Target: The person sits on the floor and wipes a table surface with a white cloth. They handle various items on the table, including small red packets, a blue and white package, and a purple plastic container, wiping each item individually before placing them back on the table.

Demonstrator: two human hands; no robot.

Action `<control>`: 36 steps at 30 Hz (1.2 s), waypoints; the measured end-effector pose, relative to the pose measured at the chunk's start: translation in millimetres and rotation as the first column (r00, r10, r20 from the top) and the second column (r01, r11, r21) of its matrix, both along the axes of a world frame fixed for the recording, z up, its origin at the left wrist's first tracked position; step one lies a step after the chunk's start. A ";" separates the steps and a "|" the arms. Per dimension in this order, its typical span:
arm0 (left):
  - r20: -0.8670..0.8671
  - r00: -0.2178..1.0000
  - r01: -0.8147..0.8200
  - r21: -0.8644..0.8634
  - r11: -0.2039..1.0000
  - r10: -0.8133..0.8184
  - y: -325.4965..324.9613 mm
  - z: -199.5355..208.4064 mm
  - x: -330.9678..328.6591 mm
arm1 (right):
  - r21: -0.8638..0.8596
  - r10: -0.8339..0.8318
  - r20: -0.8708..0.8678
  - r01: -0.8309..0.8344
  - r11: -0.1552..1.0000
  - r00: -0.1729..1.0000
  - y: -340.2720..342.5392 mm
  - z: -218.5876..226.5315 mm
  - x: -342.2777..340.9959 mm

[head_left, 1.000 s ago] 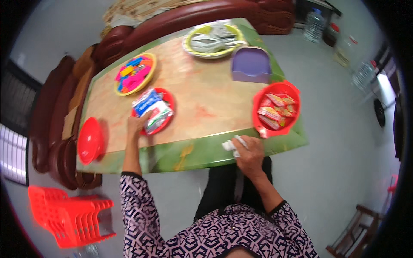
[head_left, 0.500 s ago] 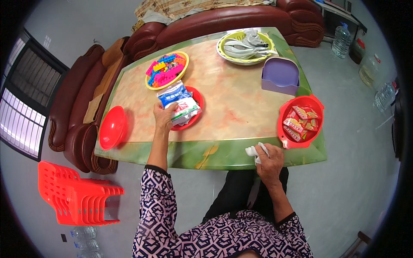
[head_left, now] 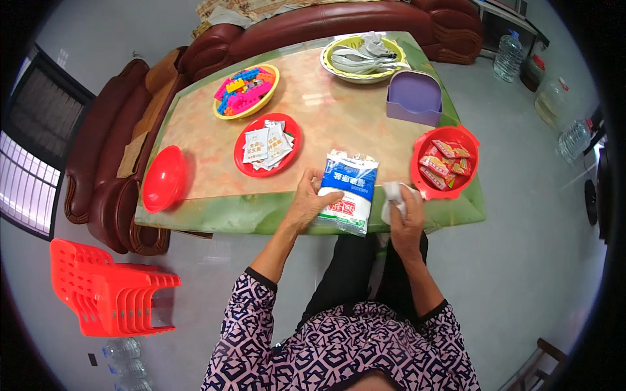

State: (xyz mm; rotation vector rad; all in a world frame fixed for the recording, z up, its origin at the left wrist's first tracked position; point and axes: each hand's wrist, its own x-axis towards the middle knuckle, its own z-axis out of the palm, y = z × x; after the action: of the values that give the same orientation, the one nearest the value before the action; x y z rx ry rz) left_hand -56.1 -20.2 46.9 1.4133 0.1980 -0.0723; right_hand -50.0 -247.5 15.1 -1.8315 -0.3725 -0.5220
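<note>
A blue and white plastic packet (head_left: pixel 350 189) is gripped along its left side by my left hand (head_left: pixel 311 201), thumb across its front, above the table's near edge. To its right, my right hand (head_left: pixel 407 225) is closed on a crumpled white cloth or tissue (head_left: pixel 393 193). White sachets (head_left: pixel 266 144) lie on a red plate (head_left: pixel 242 160) beyond my left hand. A red bowl (head_left: pixel 473 158) of small red packets (head_left: pixel 443 163) stands just past my right hand.
The marbled table (head_left: pixel 215 156) also bears an empty red bowl (head_left: pixel 165 180), a yellow bowl (head_left: pixel 225 116) of building bricks (head_left: pixel 242 91), a purple box (head_left: pixel 415 104) and a yellow-rimmed basin (head_left: pixel 365 77) with white spoons. Stacked red chairs (head_left: pixel 124 293) stand left; bottles (head_left: pixel 508 57) right.
My left hand has carried the packet rightward and nearer, off the red plate, uncovering the sachets there. My right hand has risen slightly with the white cloth or tissue. The view has shifted a little.
</note>
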 end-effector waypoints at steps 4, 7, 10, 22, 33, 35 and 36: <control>0.357 0.932 -0.313 0.722 0.617 0.055 -17.6 -18.7 -3.1 | -0.273 0.096 0.184 -0.043 0.961 0.978 28.8 8.7 -7.0; 0.353 0.936 -0.306 0.802 0.512 0.007 -28.3 -20.7 -24.1 | -0.428 0.230 0.159 -0.142 0.892 0.960 51.0 13.8 -17.7; 0.470 0.882 -0.434 0.841 0.322 -0.038 -29.9 -51.7 -37.2 | -0.462 0.253 0.157 -0.156 0.873 0.955 57.9 6.6 -10.7; 0.482 0.871 -0.413 0.819 0.398 -0.090 -31.6 -43.6 -36.4 | -0.519 0.076 0.135 0.005 0.855 0.988 100.6 -4.3 95.0; 0.445 0.895 -0.398 0.775 0.491 0.023 -30.0 -47.6 -36.3 | -0.580 0.575 0.164 -0.394 0.713 0.801 65.4 17.3 11.4; 0.429 0.901 -0.395 0.747 0.535 0.065 -33.1 -46.1 -37.7 | -0.593 0.579 0.182 -0.381 0.709 0.795 65.6 15.2 14.4; 0.425 0.902 -0.394 0.731 0.557 0.080 -34.9 -44.3 -36.6 | -0.604 0.581 0.179 -0.378 0.702 0.794 69.1 14.6 19.9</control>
State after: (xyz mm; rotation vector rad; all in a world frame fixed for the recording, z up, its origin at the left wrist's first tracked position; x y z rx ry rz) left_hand -92.7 -55.1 2.6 2.2803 0.1293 0.5832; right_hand -30.1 -178.4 29.7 -2.0494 -1.3500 -0.3876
